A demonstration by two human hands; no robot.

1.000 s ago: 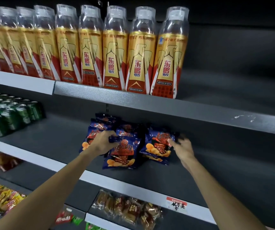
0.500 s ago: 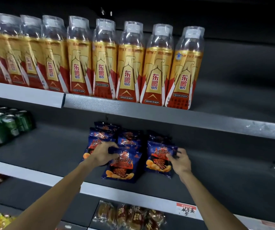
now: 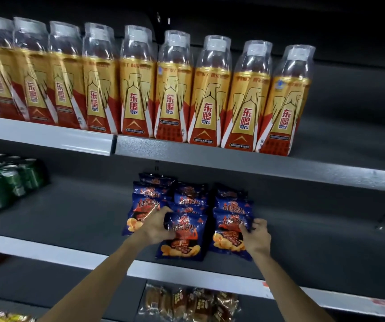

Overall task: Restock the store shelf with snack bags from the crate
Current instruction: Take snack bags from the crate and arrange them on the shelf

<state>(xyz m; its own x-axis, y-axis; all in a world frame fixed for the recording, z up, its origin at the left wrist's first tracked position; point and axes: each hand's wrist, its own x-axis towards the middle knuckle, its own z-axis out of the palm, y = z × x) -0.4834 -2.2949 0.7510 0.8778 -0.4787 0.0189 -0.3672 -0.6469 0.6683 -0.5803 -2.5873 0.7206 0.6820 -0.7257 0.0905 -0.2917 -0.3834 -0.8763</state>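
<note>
left hand [image 3: 156,226] gripped the front middle chip bag [image 3: 182,238], right hand [image 3: 255,235] pinched the right-hand bag [image 3: 230,233], both squaring three rows on the middle shelf [image 3: 70,217] so fronts faced out. bottles [image 3: 210,96] above read 东鹏特饮; bag lettering was possibly 田园薯片. crate was out of view.
</note>
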